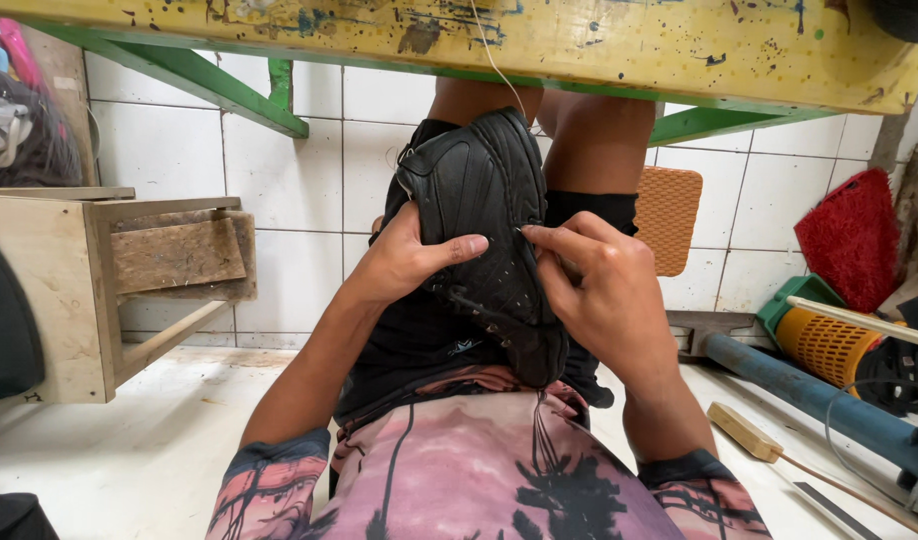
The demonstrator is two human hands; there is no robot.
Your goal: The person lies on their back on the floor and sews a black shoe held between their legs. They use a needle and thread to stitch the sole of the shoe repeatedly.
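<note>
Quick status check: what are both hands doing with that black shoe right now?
Left hand grips black shoe, sole up, on lap. Right hand pinches at sole edge; thin thread runs upward. Nothing in the way.

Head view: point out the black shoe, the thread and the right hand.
black shoe (pixel 484 190): head view, on the ribbed sole near its upper end.
thread (pixel 491 55): head view, on the pale strand crossing the yellow board.
right hand (pixel 604 290): head view, on the back of the hand.
</note>
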